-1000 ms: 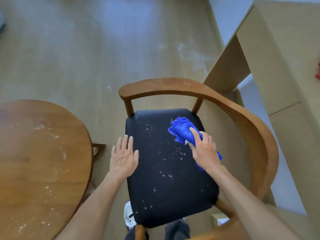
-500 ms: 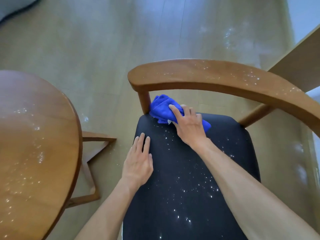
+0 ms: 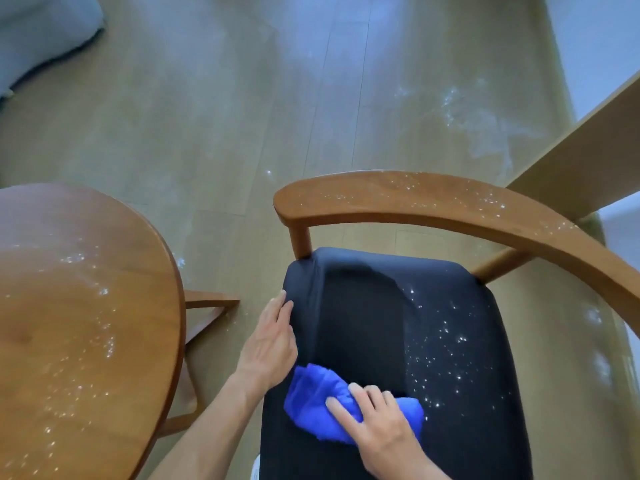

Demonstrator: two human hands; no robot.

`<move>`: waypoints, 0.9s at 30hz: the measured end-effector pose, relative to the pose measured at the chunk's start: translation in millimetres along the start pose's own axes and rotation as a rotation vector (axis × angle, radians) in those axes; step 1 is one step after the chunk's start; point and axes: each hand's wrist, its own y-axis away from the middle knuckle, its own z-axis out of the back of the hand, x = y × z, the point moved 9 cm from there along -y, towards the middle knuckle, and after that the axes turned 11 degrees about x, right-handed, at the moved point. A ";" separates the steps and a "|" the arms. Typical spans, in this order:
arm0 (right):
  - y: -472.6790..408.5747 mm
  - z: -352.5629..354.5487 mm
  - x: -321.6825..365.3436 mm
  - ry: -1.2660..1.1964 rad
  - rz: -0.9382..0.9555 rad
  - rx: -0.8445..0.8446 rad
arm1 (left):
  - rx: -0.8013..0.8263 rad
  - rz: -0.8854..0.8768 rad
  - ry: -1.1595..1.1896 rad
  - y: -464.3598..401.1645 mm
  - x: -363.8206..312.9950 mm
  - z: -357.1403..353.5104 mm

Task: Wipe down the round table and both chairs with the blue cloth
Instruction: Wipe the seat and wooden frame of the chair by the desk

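A wooden chair (image 3: 433, 199) with a curved backrest and a black seat (image 3: 381, 323) stands in front of me. My right hand (image 3: 377, 427) presses the bunched blue cloth (image 3: 315, 403) flat on the near left part of the seat. My left hand (image 3: 270, 341) rests with straight fingers on the seat's left edge. White specks cover the right half of the seat and the backrest; the left strip looks dark and speck-free. The round wooden table (image 3: 79, 323) at the left carries white specks too.
A light wooden panel (image 3: 581, 161) rises at the right behind the chair. The table's leg frame (image 3: 207, 306) sticks out between table and chair. White dust lies on the wooden floor (image 3: 478, 116) beyond the chair. A grey cushion (image 3: 38, 39) sits at the far left.
My right hand has dragged the blue cloth from the seat's far left corner toward me, leaving a speck-free strip. My left hand stays on the seat's left edge.
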 end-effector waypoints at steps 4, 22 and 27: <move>-2.8 19.5 -15.8 0.125 0.229 -0.037 | 0.094 0.047 0.009 4.4 5.9 -13.1; 65.1 -4.9 10.4 0.050 0.251 0.052 | 0.131 0.065 -0.253 11.6 6.1 -48.1; -28.3 62.0 -156.5 0.124 -0.147 -0.092 | 0.076 -0.125 -0.418 15.1 -30.7 -66.7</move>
